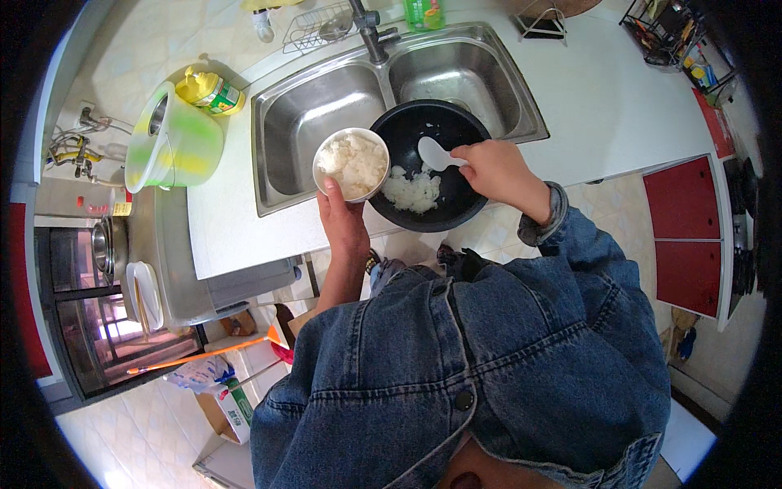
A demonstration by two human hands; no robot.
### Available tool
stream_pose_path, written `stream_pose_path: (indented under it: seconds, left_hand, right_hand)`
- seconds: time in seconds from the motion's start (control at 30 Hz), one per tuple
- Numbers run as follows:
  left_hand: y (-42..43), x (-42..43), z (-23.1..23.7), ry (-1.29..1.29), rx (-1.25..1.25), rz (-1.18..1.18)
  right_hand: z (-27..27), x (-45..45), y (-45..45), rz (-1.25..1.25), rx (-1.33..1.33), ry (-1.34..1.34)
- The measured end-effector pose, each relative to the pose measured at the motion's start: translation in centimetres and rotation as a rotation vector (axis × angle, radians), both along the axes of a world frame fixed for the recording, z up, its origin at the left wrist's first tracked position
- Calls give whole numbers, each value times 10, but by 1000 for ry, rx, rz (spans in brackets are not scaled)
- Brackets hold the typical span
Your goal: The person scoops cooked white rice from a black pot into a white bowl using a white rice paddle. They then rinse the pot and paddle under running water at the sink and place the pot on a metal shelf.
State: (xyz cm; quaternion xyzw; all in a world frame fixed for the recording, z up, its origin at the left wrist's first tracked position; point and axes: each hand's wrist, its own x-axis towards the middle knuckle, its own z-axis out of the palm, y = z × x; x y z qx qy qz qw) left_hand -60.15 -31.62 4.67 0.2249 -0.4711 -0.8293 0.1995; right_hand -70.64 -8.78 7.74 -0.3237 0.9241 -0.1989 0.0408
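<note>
My left hand (344,223) holds a white bowl (383,181) heaped with cooked white rice (351,164), its thumb over the near rim. In my right hand (498,174) is a white plastic rice paddle (434,154), whose blade hangs over a black round pot (467,202). Beneath and left of the blade, a clump of cooked rice (415,192) lies in the pot, and a few grains stick to its far wall. The pot stands at the near edge of the sink, beside the bowl. What supports the pot underneath is hidden.
A double steel sink (317,98) with a dark faucet (368,30) is set in the white counter (602,104). To the left stand a green and yellow bucket (195,147) and a yellow pump bottle (214,95). A wire rack (317,27) and a green bottle (423,13) are behind the sink.
</note>
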Motion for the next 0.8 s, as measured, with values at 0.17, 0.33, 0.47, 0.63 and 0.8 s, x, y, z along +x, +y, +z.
stream_pose_path:
  seconds: [0.17,0.33,0.47,0.63,0.8]
  left_hand:
    - [-4,0,-5,-19,-58,-41]
    - [-1,0,-4,-6,-66,-42]
    - [0,-1,-5,3,-74,-44]
    - [-1,-1,-10,-13,-76,-23]
    - [1,-2,-8,22,-20,-6]
  right_hand:
    - [-9,4,-6,132,-7,-201]
    - [-34,8,-24,127,-105,-304]
    - [-45,7,-27,148,-185,-325]
    - [-26,10,-21,108,-250,-755]
    - [-26,8,-17,36,-453,-1040]
